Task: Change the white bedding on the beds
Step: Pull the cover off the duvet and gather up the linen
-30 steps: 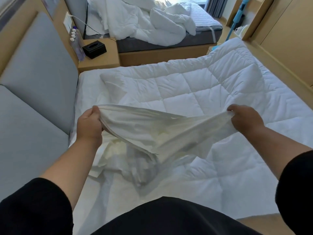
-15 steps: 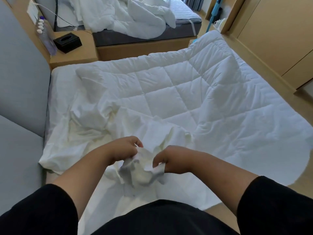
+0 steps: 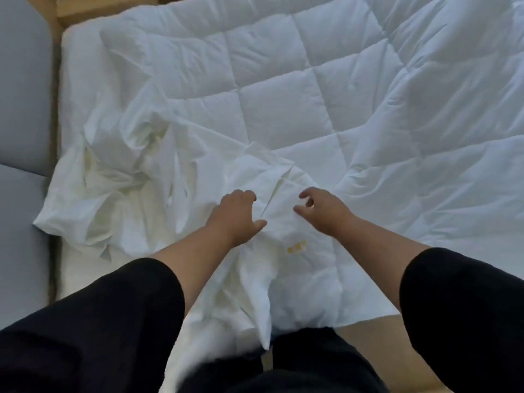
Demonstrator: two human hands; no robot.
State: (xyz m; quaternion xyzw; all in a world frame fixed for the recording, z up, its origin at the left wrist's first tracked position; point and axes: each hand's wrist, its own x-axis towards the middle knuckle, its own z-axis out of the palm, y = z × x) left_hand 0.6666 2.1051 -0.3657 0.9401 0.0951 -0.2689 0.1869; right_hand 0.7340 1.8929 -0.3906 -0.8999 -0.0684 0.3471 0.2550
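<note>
Both hands just let go: left hand (image 3: 237, 214) & right hand (image 3: 320, 209) fingers now open over bunched sheet (image 3: 272, 182) on quilt (image 3: 340, 95), prob. regripping next.

The person wears a black top with loose sleeves. The left sleeve (image 3: 93, 316) ends a little below the elbow in a wide, rounded cuff, leaving the forearm bare down to the left hand (image 3: 238, 217). The right sleeve (image 3: 465, 304) is cut the same way, with its cuff edge curving across the arm above the right hand (image 3: 323, 209). More plain black clothing (image 3: 297, 367) fills the bottom edge of the view, without visible print or markings.
</note>
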